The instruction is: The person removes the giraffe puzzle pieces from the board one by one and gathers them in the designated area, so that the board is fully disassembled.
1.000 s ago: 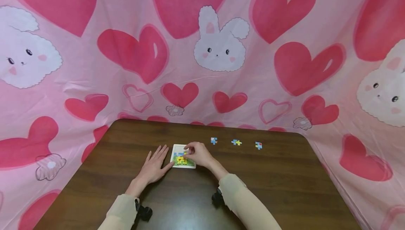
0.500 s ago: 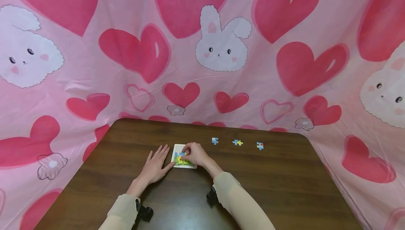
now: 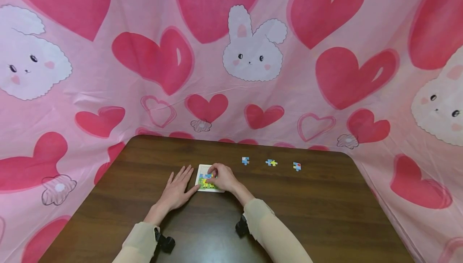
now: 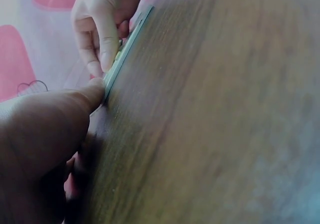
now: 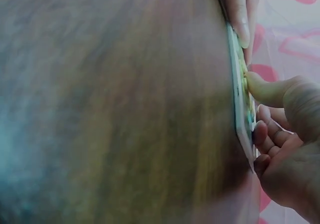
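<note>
A small white-framed jigsaw puzzle (image 3: 200, 170) lies on the table, partly filled with green, yellow and blue pieces. My left hand (image 3: 175, 190) rests flat beside it with fingers spread; its thumb touches the frame's left edge. Over the puzzle's right half, my right hand (image 3: 225, 178) has its thumb and fingers curled down onto a puzzle piece (image 3: 209, 176). In the right wrist view the right thumb (image 5: 267, 90) touches the pieces in the frame (image 5: 236, 79). My right fingers hide much of the piece and the puzzle's right side.
Three loose pieces lie in a row toward the back: a blue one (image 3: 245, 161), a blue and yellow one (image 3: 271, 162), and a blue one with a red spot (image 3: 297, 166). A pink heart-and-rabbit cloth (image 3: 209, 74) hangs around the brown table (image 3: 325, 198).
My right hand has moved slightly left and down onto the puzzle with the piece, and its forearm has shifted left. The left hand stays in place.
</note>
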`<state>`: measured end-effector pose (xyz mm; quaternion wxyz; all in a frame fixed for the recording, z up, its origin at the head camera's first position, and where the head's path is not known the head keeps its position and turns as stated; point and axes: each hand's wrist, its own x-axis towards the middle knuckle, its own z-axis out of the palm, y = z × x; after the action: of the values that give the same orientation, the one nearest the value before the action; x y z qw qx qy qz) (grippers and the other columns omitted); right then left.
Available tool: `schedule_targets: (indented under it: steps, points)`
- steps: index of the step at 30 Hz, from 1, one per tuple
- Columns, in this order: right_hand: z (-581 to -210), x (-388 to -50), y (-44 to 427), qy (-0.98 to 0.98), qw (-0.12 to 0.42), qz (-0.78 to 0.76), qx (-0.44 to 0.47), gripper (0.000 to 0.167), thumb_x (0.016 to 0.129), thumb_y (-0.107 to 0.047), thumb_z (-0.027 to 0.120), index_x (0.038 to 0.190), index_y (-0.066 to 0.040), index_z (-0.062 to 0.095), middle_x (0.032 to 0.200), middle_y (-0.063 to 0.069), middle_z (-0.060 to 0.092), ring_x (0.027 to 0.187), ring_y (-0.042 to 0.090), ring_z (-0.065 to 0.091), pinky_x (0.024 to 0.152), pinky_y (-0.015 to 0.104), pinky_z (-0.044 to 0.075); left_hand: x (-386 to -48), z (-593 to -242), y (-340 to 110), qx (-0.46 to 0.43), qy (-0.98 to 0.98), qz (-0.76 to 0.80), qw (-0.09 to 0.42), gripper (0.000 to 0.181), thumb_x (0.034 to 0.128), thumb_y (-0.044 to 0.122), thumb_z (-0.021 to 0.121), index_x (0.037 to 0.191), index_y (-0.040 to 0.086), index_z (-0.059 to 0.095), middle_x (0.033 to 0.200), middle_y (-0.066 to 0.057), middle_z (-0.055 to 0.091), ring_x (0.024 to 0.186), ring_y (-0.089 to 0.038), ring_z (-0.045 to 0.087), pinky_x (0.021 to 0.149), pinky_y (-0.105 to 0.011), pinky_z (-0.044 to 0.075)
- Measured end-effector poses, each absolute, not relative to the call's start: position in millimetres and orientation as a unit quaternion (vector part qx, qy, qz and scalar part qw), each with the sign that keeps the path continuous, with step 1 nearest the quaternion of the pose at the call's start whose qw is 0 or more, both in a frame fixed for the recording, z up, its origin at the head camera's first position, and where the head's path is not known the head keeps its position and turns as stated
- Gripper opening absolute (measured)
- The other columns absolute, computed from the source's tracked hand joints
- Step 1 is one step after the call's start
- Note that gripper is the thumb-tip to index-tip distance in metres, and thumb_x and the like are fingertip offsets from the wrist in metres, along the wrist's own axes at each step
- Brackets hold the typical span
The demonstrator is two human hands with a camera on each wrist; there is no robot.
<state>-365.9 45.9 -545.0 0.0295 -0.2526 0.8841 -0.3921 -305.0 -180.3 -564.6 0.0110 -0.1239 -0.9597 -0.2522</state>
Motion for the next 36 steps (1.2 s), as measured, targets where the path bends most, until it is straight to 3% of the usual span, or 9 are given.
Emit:
schedule_targets:
  steps: [4, 11, 18, 25, 30, 36]
  points:
    - [-556.1, -373.0, 44.0, 0.888, 0.022, -0.376, -0.263, 0.019, 0.091, -0.015, 0.090, 0.104, -0.007, 0.080, 0.082, -0.003, 0.057, 0.074, 0.007, 0.051, 0.073, 0.025, 0.042, -304.3, -561.1, -179.8, -0.118, -0.961, -0.250, -0.009, 0.084, 0.1082, 0.051, 0.063, 0.169, -0.001, 0.038, 0.179, -0.023, 0.033, 0.170, -0.046, 0.023, 0.135, -0.074, 0.008]
    - [-547.1, -366.9, 38.9, 0.888, 0.036, -0.386, -0.248, 0.013, 0.091, -0.012, 0.089, 0.099, -0.007, 0.080, 0.084, -0.002, 0.059, 0.080, 0.008, 0.052, 0.090, 0.033, 0.038, -304.1, -560.1, -179.7, -0.115, -0.964, -0.237, -0.018, 0.083, 0.1095, 0.052, 0.060, 0.170, 0.000, 0.036, 0.180, -0.022, 0.031, 0.171, -0.044, 0.022, 0.135, -0.074, 0.008]
    - [-539.7, -361.1, 33.4, 0.896, 0.038, -0.363, -0.252, 0.019, 0.093, -0.010, 0.085, 0.111, -0.005, 0.083, 0.086, 0.005, 0.064, 0.084, 0.010, 0.053, 0.089, 0.034, 0.035, -304.6, -560.9, -180.2, -0.117, -0.964, -0.238, -0.017, 0.083, 0.1095, 0.050, 0.062, 0.170, 0.000, 0.036, 0.180, -0.022, 0.032, 0.171, -0.045, 0.022, 0.135, -0.075, 0.008]
    - [-540.3, -357.8, 28.6, 0.896, 0.034, -0.369, -0.244, 0.008, 0.093, -0.013, 0.087, 0.099, -0.008, 0.084, 0.088, 0.003, 0.064, 0.086, 0.009, 0.053, 0.093, 0.037, 0.035, -304.8, -560.3, -179.3, -0.117, -0.964, -0.239, -0.012, 0.082, 0.1097, 0.050, 0.061, 0.170, 0.001, 0.036, 0.180, -0.020, 0.031, 0.171, -0.043, 0.021, 0.136, -0.074, 0.008]
    - [-542.6, -359.0, 32.7, 0.889, 0.030, -0.385, -0.247, 0.013, 0.091, -0.011, 0.087, 0.101, -0.006, 0.080, 0.090, 0.006, 0.065, 0.087, 0.012, 0.052, 0.091, 0.035, 0.037, -303.6, -559.1, -177.9, -0.120, -0.964, -0.239, -0.001, 0.081, 0.1092, 0.049, 0.063, 0.169, 0.000, 0.039, 0.179, -0.022, 0.035, 0.170, -0.045, 0.025, 0.135, -0.075, 0.011]
    - [-545.7, -364.8, 40.2, 0.874, 0.018, -0.407, -0.267, 0.012, 0.091, -0.007, 0.087, 0.099, -0.003, 0.078, 0.087, 0.007, 0.061, 0.078, 0.009, 0.048, 0.074, 0.022, 0.041, -303.0, -560.2, -178.4, -0.118, -0.962, -0.247, 0.000, 0.083, 0.1080, 0.051, 0.063, 0.168, 0.000, 0.039, 0.178, -0.022, 0.035, 0.169, -0.046, 0.025, 0.135, -0.075, 0.010]
